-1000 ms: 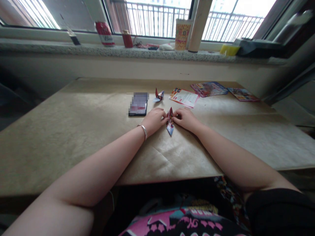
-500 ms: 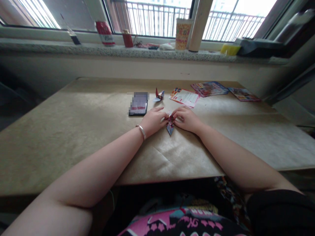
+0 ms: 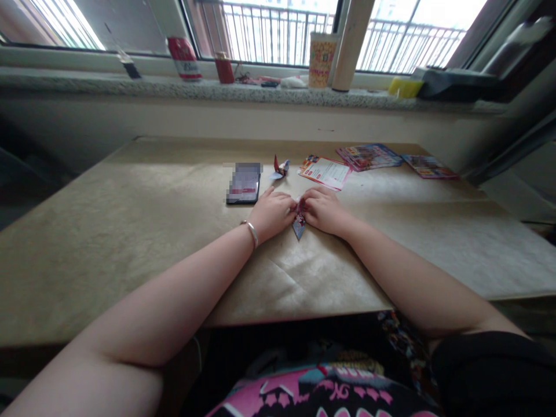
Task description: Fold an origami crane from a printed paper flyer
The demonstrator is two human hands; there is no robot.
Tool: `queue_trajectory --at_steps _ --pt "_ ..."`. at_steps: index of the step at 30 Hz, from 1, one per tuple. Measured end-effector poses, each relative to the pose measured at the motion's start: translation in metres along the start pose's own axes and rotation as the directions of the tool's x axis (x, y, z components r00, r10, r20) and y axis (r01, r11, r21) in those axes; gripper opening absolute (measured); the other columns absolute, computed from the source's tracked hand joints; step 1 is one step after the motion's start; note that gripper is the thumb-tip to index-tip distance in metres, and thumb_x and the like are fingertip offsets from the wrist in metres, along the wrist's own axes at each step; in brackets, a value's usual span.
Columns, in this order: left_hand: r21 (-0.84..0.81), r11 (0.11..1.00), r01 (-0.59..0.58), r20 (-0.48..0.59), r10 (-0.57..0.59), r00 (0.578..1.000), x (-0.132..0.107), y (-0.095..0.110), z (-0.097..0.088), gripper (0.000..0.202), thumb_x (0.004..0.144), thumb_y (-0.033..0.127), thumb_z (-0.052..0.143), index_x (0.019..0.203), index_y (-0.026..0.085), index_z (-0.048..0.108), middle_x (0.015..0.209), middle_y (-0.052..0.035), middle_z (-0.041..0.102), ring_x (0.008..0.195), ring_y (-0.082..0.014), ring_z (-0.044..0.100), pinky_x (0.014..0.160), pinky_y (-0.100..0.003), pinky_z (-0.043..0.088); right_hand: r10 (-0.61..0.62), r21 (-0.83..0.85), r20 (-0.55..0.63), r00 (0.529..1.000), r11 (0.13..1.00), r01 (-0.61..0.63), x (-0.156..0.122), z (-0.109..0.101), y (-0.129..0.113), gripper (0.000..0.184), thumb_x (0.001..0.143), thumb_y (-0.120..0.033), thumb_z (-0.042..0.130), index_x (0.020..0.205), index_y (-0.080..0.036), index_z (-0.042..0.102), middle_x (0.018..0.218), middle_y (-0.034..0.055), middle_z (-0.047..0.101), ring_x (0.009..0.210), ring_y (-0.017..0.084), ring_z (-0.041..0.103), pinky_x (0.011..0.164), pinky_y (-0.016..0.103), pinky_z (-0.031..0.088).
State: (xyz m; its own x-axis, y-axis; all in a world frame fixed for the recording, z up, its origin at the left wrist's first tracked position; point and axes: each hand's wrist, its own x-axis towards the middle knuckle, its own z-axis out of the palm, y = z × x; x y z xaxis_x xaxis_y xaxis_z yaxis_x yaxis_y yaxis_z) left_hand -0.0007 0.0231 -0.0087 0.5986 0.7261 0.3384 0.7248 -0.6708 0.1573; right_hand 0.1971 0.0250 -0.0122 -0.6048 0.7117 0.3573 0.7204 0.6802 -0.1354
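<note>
A small folded paper piece, red and blue, lies on the brown paper-covered table between my hands. My left hand, with a silver bangle at the wrist, pinches its left side with curled fingers. My right hand presses and pinches its right side, fingers closed on the fold. Only the lower pointed tip of the piece shows below my fingers. A finished paper crane stands a little beyond my hands.
A dark phone lies left of the crane. Printed leaflets and more colourful sheets lie at the back right. The stone windowsill holds a red can, a small red jar, a paper cup and a cardboard tube.
My hands have closed in together over the paper piece, covering more of it. Its upper tip, visible a second ago, is now hidden under my fingers.
</note>
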Motion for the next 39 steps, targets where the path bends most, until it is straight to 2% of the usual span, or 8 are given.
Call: queue_trajectory --at_steps 5,8,12,15,22,27,34,39 --pt "-0.158 0.985 0.068 -0.011 -0.071 0.997 0.002 -0.005 0.005 0.02 0.088 0.032 0.054 0.083 0.02 0.069 0.098 -0.006 0.072 0.11 -0.0239 0.061 0.104 -0.039 0.043 0.025 0.106 -0.021 0.999 0.994 -0.023 0.0 0.005 0.007 0.012 0.082 -0.024 0.058 0.075 -0.02 0.066 0.103 0.0081 0.069 0.099 0.023 0.057 0.095 0.039 0.042" --pt "-0.168 0.981 0.093 -0.012 -0.096 0.995 0.004 -0.006 0.007 0.02 0.087 0.032 0.055 0.081 0.02 0.07 0.095 -0.0059 0.071 0.105 -0.0235 0.062 0.104 -0.039 0.044 0.053 0.174 -0.031 0.998 0.984 -0.047 0.0 0.006 0.009 0.014 0.084 -0.026 0.057 0.074 -0.02 0.065 0.102 0.0074 0.071 0.099 0.022 0.059 0.094 0.037 0.042" --pt "-0.153 0.979 0.134 -0.015 -0.138 0.99 0.004 -0.008 0.009 0.02 0.085 0.034 0.058 0.08 0.019 0.07 0.094 -0.0071 0.07 0.107 -0.0253 0.061 0.102 -0.04 0.045 0.173 0.239 -0.029 0.984 0.958 -0.161 0.003 0.008 0.009 0.016 0.086 -0.028 0.056 0.079 -0.02 0.067 0.091 0.0056 0.072 0.09 0.021 0.062 0.085 0.034 0.044" --pt "-0.167 0.972 0.168 -0.012 -0.172 0.985 0.004 -0.008 0.009 0.021 0.085 0.037 0.06 0.081 0.02 0.07 0.095 -0.007 0.07 0.107 -0.0257 0.061 0.1 -0.04 0.046 0.233 0.226 -0.06 0.971 0.95 -0.214 0.003 0.009 0.009 0.014 0.083 -0.029 0.06 0.074 -0.021 0.067 0.085 0.0051 0.072 0.085 0.021 0.063 0.082 0.034 0.045" --pt "-0.173 0.963 0.208 -0.013 -0.214 0.977 0.005 -0.007 0.01 0.021 0.084 0.039 0.063 0.077 0.02 0.069 0.097 -0.0066 0.069 0.105 -0.0254 0.062 0.098 -0.039 0.047 0.267 0.179 -0.09 0.959 0.952 -0.248 0.003 0.014 0.008 0.012 0.08 -0.029 0.064 0.072 -0.022 0.068 0.089 0.0057 0.073 0.093 0.024 0.063 0.089 0.038 0.044" --pt "-0.2 0.951 0.236 -0.047 -0.25 0.967 0.004 -0.004 0.007 0.02 0.083 0.039 0.064 0.086 0.02 0.063 0.094 -0.0049 0.069 0.096 -0.0235 0.064 0.089 -0.036 0.051 0.298 0.166 -0.07 0.952 0.944 -0.284 0.004 0.013 0.007 0.014 0.081 -0.034 0.065 0.081 -0.022 0.071 0.089 0.0061 0.072 0.091 0.024 0.062 0.086 0.038 0.044" --pt "-0.167 0.974 0.152 -0.044 -0.161 0.986 0.0 0.0 0.004 0.015 0.088 0.032 0.056 0.095 0.023 0.065 0.101 -0.0039 0.07 0.097 -0.0192 0.066 0.089 -0.03 0.051 0.296 0.158 -0.078 0.952 0.947 -0.281 0.003 0.014 0.011 0.021 0.081 -0.039 0.066 0.092 -0.023 0.074 0.099 0.0073 0.072 0.101 0.026 0.06 0.093 0.042 0.041" --pt "-0.089 0.991 0.099 -0.059 -0.105 0.993 0.001 -0.004 0.006 0.022 0.089 0.032 0.054 0.096 0.023 0.072 0.105 -0.005 0.071 0.119 -0.0218 0.059 0.102 -0.033 0.048 0.286 0.159 -0.109 0.952 0.951 -0.267 0.002 0.017 0.011 0.02 0.08 -0.041 0.066 0.089 -0.024 0.074 0.101 0.0069 0.072 0.102 0.027 0.06 0.095 0.044 0.041"
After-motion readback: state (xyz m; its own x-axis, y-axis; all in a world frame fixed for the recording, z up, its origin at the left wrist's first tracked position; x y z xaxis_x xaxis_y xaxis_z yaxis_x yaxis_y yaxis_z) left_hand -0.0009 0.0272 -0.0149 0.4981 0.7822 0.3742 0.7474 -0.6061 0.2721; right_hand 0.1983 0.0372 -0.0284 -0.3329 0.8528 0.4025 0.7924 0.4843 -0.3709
